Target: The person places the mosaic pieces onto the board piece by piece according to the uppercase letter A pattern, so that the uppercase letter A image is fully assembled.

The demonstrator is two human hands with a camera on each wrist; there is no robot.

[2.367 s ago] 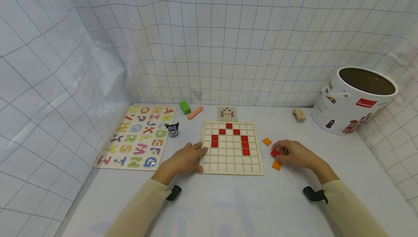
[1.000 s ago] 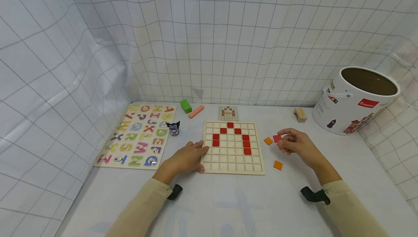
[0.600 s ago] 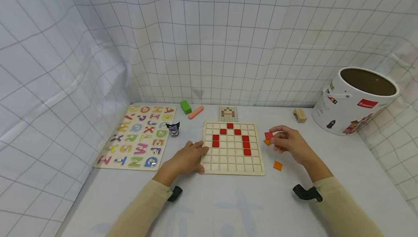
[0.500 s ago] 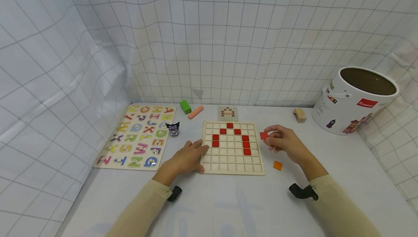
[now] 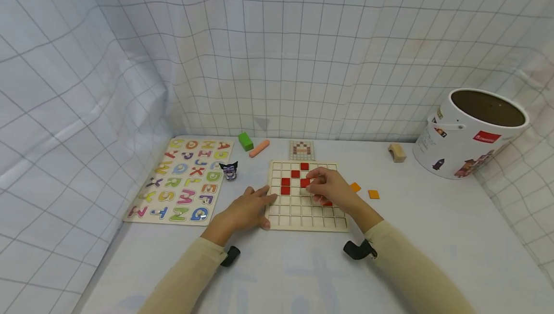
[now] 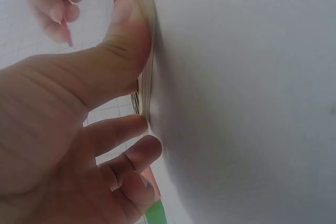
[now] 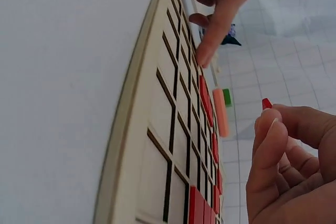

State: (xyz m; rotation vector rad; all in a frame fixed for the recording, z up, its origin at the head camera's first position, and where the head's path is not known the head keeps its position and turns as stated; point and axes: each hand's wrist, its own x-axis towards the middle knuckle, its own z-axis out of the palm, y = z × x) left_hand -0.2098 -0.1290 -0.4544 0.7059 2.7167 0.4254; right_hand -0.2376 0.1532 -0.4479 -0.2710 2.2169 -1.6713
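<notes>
A pale wooden grid board (image 5: pixel 303 225) lies flat on the table, with several red tiles (image 5: pixel 285 190) set in its squares. My left hand (image 5: pixel 246 209) rests against the board's left edge, thumb by the near corner and fingers reaching to the rim. Over the middle of the board, my right hand (image 5: pixel 331 189) pinches a red square tile (image 5: pixel 305 183) between thumb and fingertip. The right wrist view shows this tile (image 7: pixel 266 103) raised above the board's surface. That hand hides some red tiles on the board's right side. Two orange tiles (image 5: pixel 373 194) (image 5: pixel 355 187) lie right of the board.
A small pattern card (image 5: pixel 301 150) lies behind the board. Leftward are an alphabet puzzle (image 5: pixel 173 182), a small dark figurine (image 5: pixel 229 170), a green block (image 5: pixel 245 142) and an orange-pink stick (image 5: pixel 259 148). A wooden arch block (image 5: pixel 396 153) and a white bucket (image 5: pixel 459 141) stand at right.
My right hand has picked up the red tile and carried it left over the board. An orange tile has come into view behind it, while the near one is now hidden. My left hand stays put.
</notes>
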